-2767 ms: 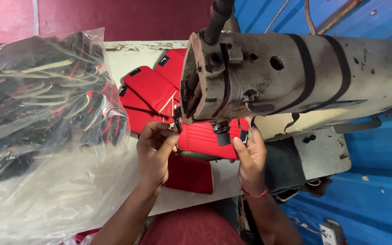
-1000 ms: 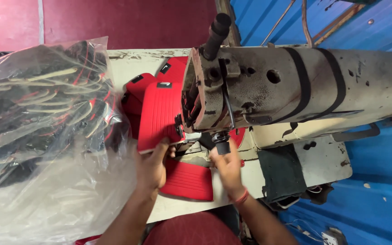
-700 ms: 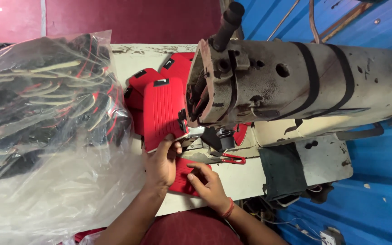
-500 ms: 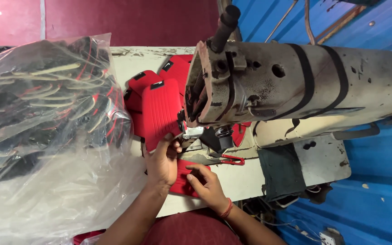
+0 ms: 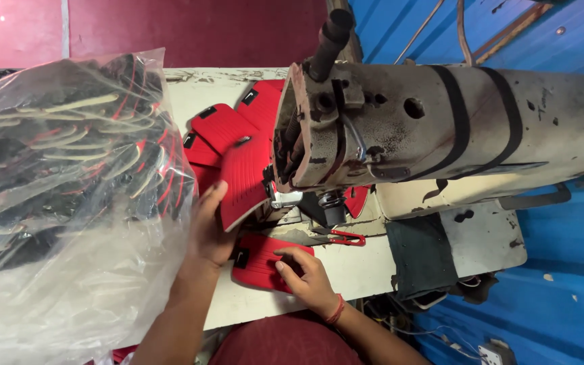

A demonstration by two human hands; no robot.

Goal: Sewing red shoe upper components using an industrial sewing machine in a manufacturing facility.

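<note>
Right hand (image 5: pixel 305 274): shifted from machine head to near table edge, fingers flat on lower red piece (image 5: pixel 261 260), no grasp. Left hand (image 5: pixel 211 226): curled, gripping upper red piece (image 5: pixel 245 179) beside sewing machine (image 5: pixel 407 128). Sewn piece apparently cleared.

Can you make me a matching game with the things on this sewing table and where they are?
Things:
1. left hand
2. right hand
3. red-handled snips
4. clear plastic bag

Places or states:
A. lying on the table under the sewing machine head
B. pressing on the flat red piece near the table's front edge
C. full of dark and red pieces, at the left of the table
D. holding the edge of the upright red piece by the needle

Pairs: 1-D, 2-B, 3-A, 4-C
</note>
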